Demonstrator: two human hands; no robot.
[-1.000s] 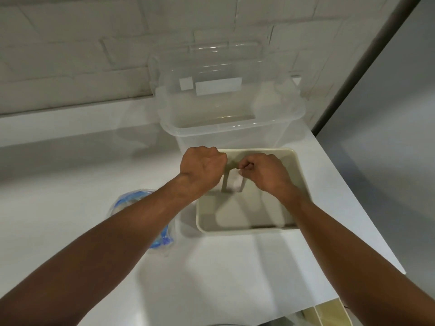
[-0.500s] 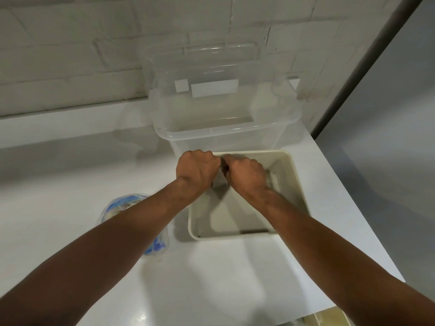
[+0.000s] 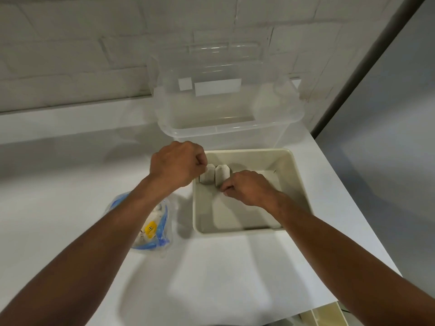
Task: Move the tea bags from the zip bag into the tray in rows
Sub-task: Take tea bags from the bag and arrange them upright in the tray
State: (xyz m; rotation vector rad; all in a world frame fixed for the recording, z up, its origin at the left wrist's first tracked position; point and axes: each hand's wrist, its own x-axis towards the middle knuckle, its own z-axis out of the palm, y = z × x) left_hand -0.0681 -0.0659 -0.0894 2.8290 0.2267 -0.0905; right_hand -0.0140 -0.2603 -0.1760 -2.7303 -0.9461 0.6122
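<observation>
- White laminate covered the desk (image 3: pixel 70 184), which ran up to a pale brick wall at its far edge.
- A clear plastic bin (image 3: pixel 226 118), open at the top, stood at the far edge of the desk near the far right corner.
- A beige tray (image 3: pixel 294 180) sat just in front of the bin, close to the right edge of the desk.
- The zip bag (image 3: pixel 153 229), clear with blue trim, lay on the desk just left of the tray's near left corner, partly under the left forearm, with tea bags and a yellow tag inside.
- The left hand (image 3: pixel 176 165) was over the tray's far left corner, its grip curled tight and pinching the top of the left tea bag (image 3: pixel 206 177).
- The right hand (image 3: pixel 249 188) reached into the tray, its grip closed in a pinch at the lower edge of the right tea bag (image 3: pixel 221 174).
- Both tea bags stood side by side, almost touching, in the tray's far left corner.
</observation>
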